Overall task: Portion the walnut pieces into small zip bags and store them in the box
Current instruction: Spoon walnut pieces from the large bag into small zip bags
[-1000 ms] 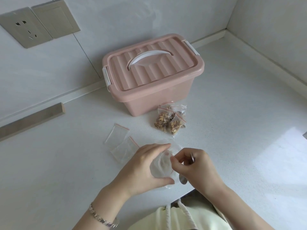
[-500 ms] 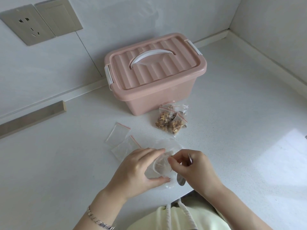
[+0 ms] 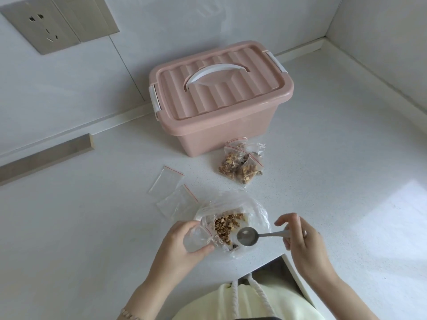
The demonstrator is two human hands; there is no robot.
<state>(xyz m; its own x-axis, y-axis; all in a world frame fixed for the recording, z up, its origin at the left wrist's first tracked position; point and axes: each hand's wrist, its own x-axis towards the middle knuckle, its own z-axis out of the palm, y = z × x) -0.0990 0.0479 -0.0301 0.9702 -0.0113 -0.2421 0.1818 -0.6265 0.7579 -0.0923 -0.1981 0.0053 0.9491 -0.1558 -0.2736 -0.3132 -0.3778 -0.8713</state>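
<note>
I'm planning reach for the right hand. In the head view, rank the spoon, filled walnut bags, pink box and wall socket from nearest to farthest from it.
1. Spoon, held in the right hand.
2. Filled walnut bags, ahead on the counter.
3. Pink box, behind the bags.
4. Wall socket, far off to the left.

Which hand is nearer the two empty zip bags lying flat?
Left. The left hand grips a small bag close to the empty bags; the right hand, holding the spoon, sits farther right.

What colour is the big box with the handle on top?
The box is pale pink, and its handle is white. The head view shows it best.
</note>
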